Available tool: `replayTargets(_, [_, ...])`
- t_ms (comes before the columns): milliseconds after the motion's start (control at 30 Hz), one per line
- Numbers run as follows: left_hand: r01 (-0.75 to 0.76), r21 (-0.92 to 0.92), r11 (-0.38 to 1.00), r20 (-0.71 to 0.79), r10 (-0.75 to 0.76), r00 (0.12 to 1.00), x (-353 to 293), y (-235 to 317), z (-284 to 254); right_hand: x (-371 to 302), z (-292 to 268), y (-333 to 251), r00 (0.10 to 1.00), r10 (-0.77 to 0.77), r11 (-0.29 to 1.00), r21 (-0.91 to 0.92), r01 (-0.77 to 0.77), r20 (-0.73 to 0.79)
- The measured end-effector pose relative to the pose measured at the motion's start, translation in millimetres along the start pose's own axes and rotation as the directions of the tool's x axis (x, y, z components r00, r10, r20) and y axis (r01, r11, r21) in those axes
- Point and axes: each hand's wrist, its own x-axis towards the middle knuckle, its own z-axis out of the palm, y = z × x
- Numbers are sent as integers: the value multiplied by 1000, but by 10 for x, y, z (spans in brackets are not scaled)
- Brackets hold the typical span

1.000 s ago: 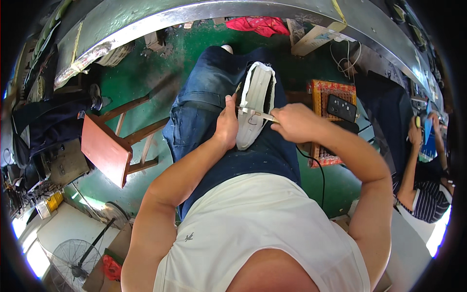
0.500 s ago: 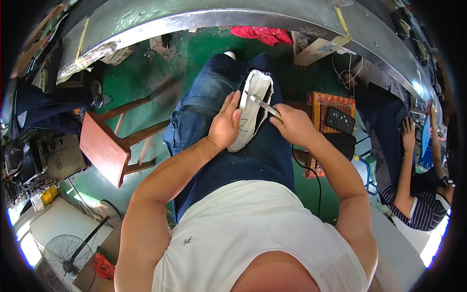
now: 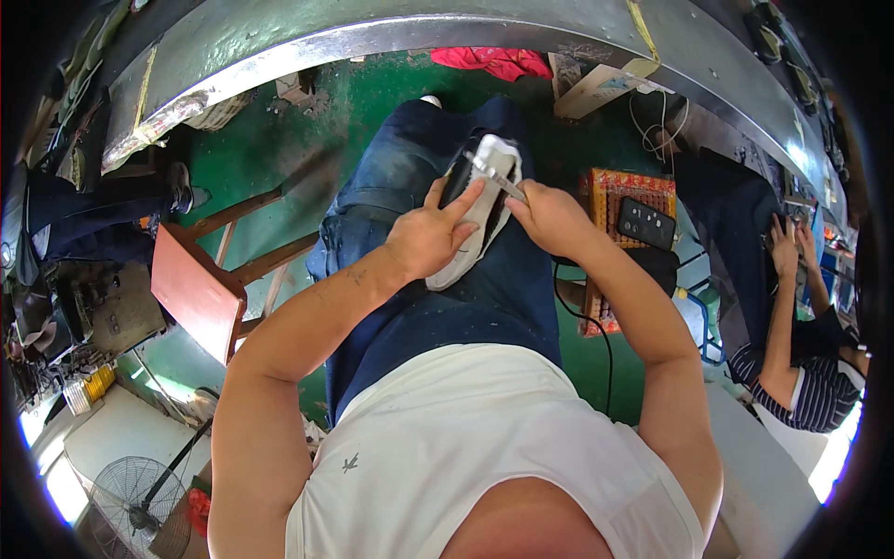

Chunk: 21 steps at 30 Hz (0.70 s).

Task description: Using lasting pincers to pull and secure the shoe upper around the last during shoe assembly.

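Note:
A white shoe part (image 3: pixel 470 238), long and sole-shaped with a dark opening along one side, lies on my lap over blue trousers. My left hand (image 3: pixel 433 233) is at its left side, fingers stretched and spread, the forefinger resting across its pale face. From the right, my right hand (image 3: pixel 551 219) is closed around a slim silvery metal hand tool (image 3: pixel 498 177). The tool's far end is smeared by motion and lies over the upper part of the shoe part, so its exact kind is unclear. A dark patch shows beside the shoe part, above my left fingers.
A metal-edged bench (image 3: pixel 372 42) curves across the front. At left stands a reddish-brown stool (image 3: pixel 197 289), with a fan (image 3: pixel 140 498) behind it. A black phone (image 3: pixel 646 224) rests on an orange beaded seat (image 3: pixel 605 191) at right. Another person (image 3: pixel 792 382) sits further right.
My left hand's fingers have spread, and the forefinger now lies over the shoe part. My right hand and the tool have shifted slightly up; the shoe part has turned a little.

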Motion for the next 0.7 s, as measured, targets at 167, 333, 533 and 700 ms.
replayTargets(167, [38,270,962,216,-99,971,-22,190,-235,1,40,-16,993,67,982,-182,-48,100])
replayTargets(333, [54,-343,938,-184,-123,975,-298,-286,481,-51,34,-44,996,9,989,-145,3,84])
replayTargets(533, [103,-506,856,-193,-229,954,-318,-209,450,-303,-1,-403,990,0,1000,-21,2,143])
replayTargets(700, [131,-418,899,-83,-181,980,-345,-243,343,-480,92,-196,976,63,998,9,-67,209])
